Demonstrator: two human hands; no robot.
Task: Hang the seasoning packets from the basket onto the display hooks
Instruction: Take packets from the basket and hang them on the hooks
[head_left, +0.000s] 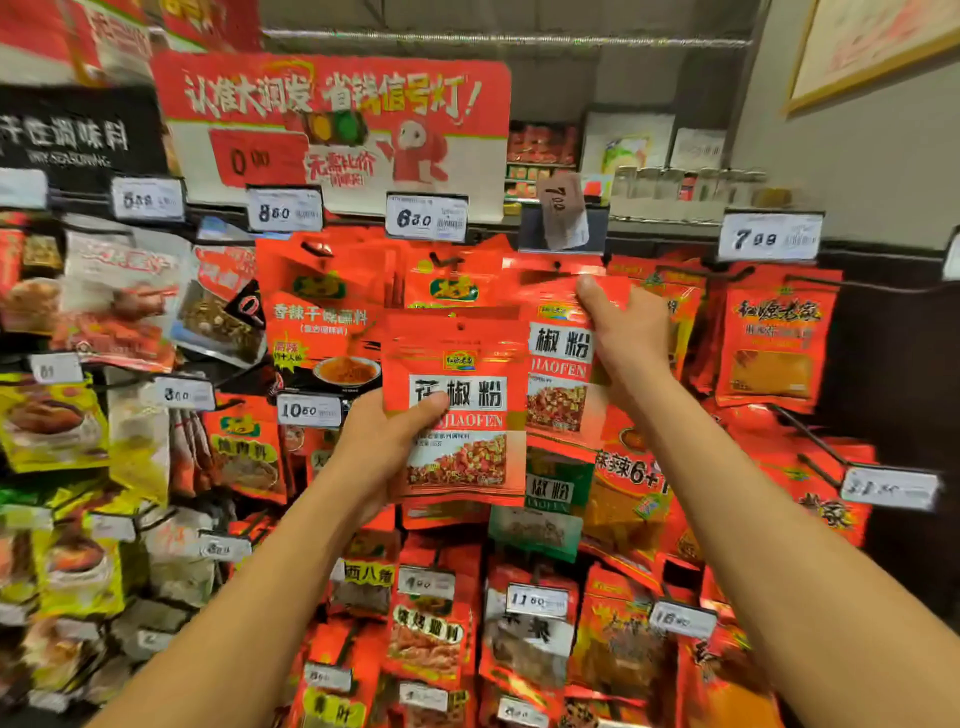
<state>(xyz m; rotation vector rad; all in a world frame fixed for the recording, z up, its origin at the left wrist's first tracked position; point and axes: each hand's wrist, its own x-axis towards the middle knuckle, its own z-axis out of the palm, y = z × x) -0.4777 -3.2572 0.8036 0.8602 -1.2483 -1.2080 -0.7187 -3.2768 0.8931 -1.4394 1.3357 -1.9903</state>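
Observation:
My left hand (382, 441) grips a stack of red seasoning packets (462, 410) by its left edge, thumb across the front, held upright in front of the display. My right hand (626, 332) pinches the top of another red packet of the same kind (558, 374), which is raised to a display hook (557, 266) under a handwritten price tag (562, 210). The hook's tip is hidden behind the packet's top. The basket is out of view.
A pegboard wall full of hanging red, yellow and white seasoning packets surrounds both hands. Price tags stick out on hook ends, such as 6.30 (426, 218) and 7.99 (769, 236). A large red promo sign (332, 119) hangs above. A bare black hook (805, 431) juts out at right.

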